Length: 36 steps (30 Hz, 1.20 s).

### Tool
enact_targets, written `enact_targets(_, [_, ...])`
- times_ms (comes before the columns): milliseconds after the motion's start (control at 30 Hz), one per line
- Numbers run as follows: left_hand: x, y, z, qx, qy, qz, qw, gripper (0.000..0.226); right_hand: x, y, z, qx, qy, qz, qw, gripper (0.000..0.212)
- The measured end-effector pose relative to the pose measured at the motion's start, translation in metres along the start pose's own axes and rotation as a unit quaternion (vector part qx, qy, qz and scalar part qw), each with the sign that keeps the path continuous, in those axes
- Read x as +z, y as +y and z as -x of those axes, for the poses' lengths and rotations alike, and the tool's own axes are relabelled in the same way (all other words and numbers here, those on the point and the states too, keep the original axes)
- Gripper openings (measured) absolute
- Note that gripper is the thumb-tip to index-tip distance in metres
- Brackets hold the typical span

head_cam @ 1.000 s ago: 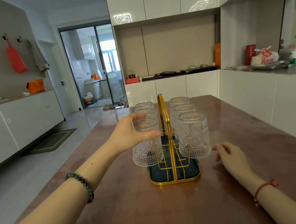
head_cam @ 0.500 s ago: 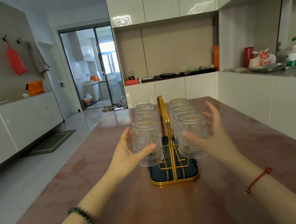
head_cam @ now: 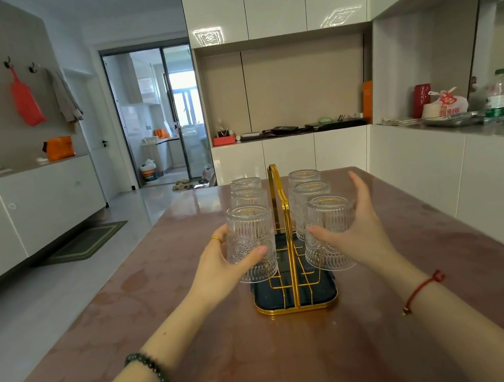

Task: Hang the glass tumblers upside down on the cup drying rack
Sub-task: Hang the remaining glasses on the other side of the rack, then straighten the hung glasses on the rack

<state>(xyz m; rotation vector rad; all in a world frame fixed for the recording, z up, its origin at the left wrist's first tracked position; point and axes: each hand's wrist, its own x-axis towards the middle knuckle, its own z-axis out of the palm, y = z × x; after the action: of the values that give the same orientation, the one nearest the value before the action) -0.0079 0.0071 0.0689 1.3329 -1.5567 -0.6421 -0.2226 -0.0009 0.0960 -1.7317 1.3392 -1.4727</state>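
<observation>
six glass tumblers (head_cam: 253,243), all upside down on one gold wire cup drying rack (head_cam: 288,250). three per side of the rack's upright handle, in two rows running away from the camera. rack base is a dark tray with a gold rim (head_cam: 297,308), standing on the reddish-brown table (head_cam: 270,368), about mid-width.

left hand (head_cam: 223,267) wraps the near-left tumbler: thumb across its front, fingers round the far side, a gold ring showing. right hand (head_cam: 354,231) sits against the near-right tumbler (head_cam: 329,235), thumb on the front, fingers spread upward and open beyond it; whether the palm truly clamps the glass, cannot tell. one dark bead bracelet (head_cam: 156,377) on the left wrist, one red cord (head_cam: 422,291) on the right.

edges: table's left edge runs diagonally toward the floor on the left; right edge lies close alongside the white counter front (head_cam: 439,182). far edge just behind the back pair of tumblers. the near tumblers' rims overhang the tray sides slightly.

room: bare tabletop on both sides of the rack and wide bare surface in front of it, between the forearms.
</observation>
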Motion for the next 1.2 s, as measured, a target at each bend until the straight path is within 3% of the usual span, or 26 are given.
enact_targets(300, [-0.002, -0.008, -0.003, -0.004, -0.009, 0.012, 1.0, 0.124, -0.001, 0.0, 0.001, 0.0, -0.009, 0.007, 1.0, 0.104])
enact_targets(567, [0.0, -0.008, -0.004, 0.006, -0.002, 0.02, 1.0, 0.113, 0.0, -0.002, -0.001, 0.004, -0.014, 0.006, 1.0, 0.103])
enact_targets(733, [-0.001, -0.014, -0.007, 0.003, 0.004, 0.035, 0.999, 0.123, 0.0, 0.0, -0.002, 0.0, -0.013, 0.011, 1.0, 0.102])
enact_targets(967, [-0.007, -0.017, -0.014, -0.013, -0.005, 0.021, 1.0, 0.118, -0.005, 0.007, -0.005, 0.0, -0.038, 0.021, 0.999, 0.1])
enact_targets(1033, [-0.008, -0.015, -0.014, -0.01, 0.0, 0.026, 1.0, 0.107, -0.01, 0.012, -0.009, 0.01, -0.03, -0.001, 1.0, 0.086])
enact_targets(1133, [-0.012, -0.008, -0.02, -0.011, 0.038, 0.097, 0.995, 0.065, -0.018, 0.028, -0.023, 0.055, 0.027, -0.106, 0.993, 0.051])
enact_targets(1200, [-0.02, -0.007, -0.032, -0.01, 0.081, 0.138, 0.987, 0.046, -0.021, 0.041, -0.035, 0.091, 0.058, -0.153, 0.982, 0.043])
